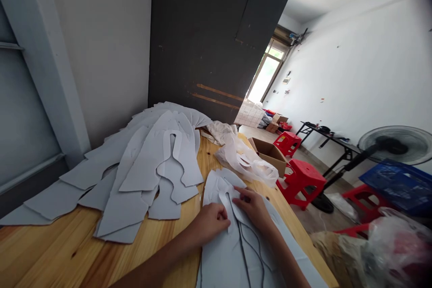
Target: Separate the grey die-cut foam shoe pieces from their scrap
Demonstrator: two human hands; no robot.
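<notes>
My left hand [211, 224] and my right hand [253, 207] both rest on a grey foam sheet [222, 263] with thin cut lines, lying at the near end of a pine table [67, 252]. Their fingers appear to pinch the sheet's cut edges near the top. Left of them lies a loose pile of large grey foam cut-outs [151, 175], a little apart from my hands. Beyond the sheet lies a crumpled white plastic bag [246, 162]. My forearms hide part of the sheet.
Past the table's right edge stand a cardboard box [270, 155], red plastic stools [300, 182], a blue crate [398, 186] and a standing fan [388, 144]. A plastic bundle [398, 252] sits at lower right. A wall [108, 54] rises behind the table's far left side.
</notes>
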